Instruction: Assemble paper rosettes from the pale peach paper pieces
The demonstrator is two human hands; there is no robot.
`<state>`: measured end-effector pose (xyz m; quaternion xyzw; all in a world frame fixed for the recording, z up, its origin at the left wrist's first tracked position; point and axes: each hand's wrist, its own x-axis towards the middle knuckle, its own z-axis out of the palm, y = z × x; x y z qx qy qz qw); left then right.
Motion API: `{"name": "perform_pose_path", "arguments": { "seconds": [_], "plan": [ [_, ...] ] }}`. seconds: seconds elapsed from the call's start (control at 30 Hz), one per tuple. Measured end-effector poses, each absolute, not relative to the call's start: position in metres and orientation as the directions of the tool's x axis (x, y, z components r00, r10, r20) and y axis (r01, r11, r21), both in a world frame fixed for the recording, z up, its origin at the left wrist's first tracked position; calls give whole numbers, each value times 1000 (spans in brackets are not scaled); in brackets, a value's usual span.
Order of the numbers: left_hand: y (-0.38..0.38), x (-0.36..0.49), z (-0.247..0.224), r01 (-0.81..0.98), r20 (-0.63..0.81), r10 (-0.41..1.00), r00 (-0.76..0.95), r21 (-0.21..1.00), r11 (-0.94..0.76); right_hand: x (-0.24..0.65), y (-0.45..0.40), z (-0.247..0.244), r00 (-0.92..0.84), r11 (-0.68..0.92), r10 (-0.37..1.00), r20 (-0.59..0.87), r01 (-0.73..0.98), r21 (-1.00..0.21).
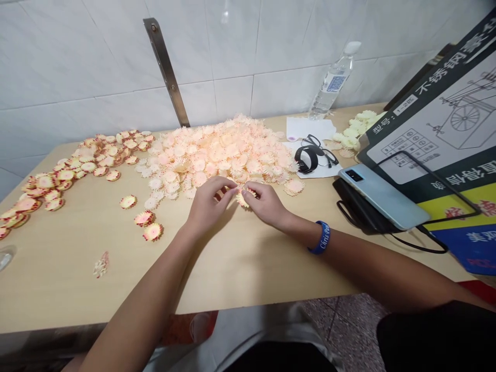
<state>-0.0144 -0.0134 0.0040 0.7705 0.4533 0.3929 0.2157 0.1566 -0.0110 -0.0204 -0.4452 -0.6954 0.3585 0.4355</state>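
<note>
A small yellow and pink artificial flower head (244,199) with a jagged rim is held just above the table between my two hands. My right hand (267,205) pinches it between thumb and fingers and covers its right part. At its left edge the thumb and index finger of my left hand (209,202) are pinched together, partly hiding the rim. Behind my hands lies a big heap of pale pink petal discs (228,150). Layered flower heads with red edges (44,182) line the table's left side, and a few single ones (153,232) lie nearer my left arm.
To the right are a phone (387,199) on a black case with a cable, a pair of glasses (328,156), a black coil (306,158), a water bottle (333,82) and pale green petal discs (358,126). A printed box (437,119) leans there. The tiled wall closes off the back.
</note>
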Motion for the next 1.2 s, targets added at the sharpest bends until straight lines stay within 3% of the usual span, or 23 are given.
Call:
{"name": "perform_pose_path", "arguments": {
  "seconds": [0.3, 0.67, 0.77, 0.87, 0.93, 1.1, 1.2],
  "plan": [
    [-14, -16, 3, 581, 429, 830, 356, 594, -556, 159, -13, -22, -336, 384, 894, 296, 237, -892],
    [-18, -15, 7, 632, 323, 884, 338, 618, -467, 159, -13, -26, -368, 575, 814, 450, 393, -718],
    [-21, -10, 8, 716, 306, 889, 340, 529, -455, 158, -14, -27, -399, 582, 806, 437, 408, -703],
    [-25, -6, 8, 831, 320, 891, 323, 355, -428, 157, -15, -26, -424, 578, 807, 412, 417, -702],
    [-25, -6, 7, 851, 328, 890, 317, 317, -420, 157, -15, -25, -421, 565, 814, 400, 416, -713],
    [-20, -12, 6, 728, 282, 902, 327, 533, -430, 156, -13, -26, -392, 498, 853, 345, 410, -764],
    [-18, -14, 6, 685, 284, 906, 316, 592, -424, 157, -11, -26, -365, 427, 886, 287, 399, -811]
  ]
}}
